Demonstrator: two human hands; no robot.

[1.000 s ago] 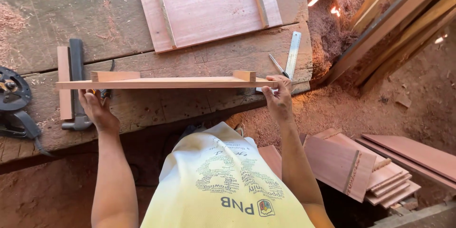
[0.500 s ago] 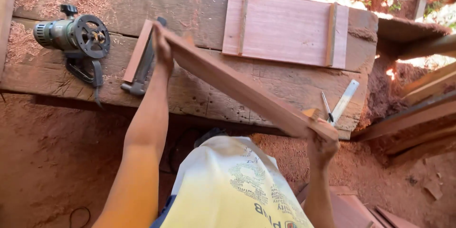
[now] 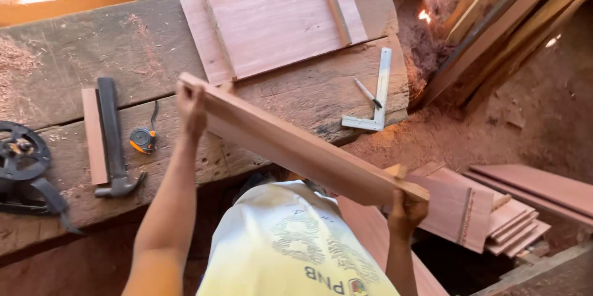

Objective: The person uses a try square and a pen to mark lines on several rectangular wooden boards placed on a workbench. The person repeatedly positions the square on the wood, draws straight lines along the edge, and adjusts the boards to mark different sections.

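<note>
Rough grey workbench (image 3: 74, 55) below — I'd keep both hands, left hand (image 3: 190, 106) and right hand (image 3: 406, 211), clamped on the long reddish wooden board (image 3: 296, 148) ends, level.

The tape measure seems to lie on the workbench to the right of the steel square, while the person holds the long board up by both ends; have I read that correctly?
Not quite: the tape measure lies far to the left of the steel square, beside the hammer. The head view shows this. The rest holds: the left hand and right hand hold the long board up by its ends.
</note>
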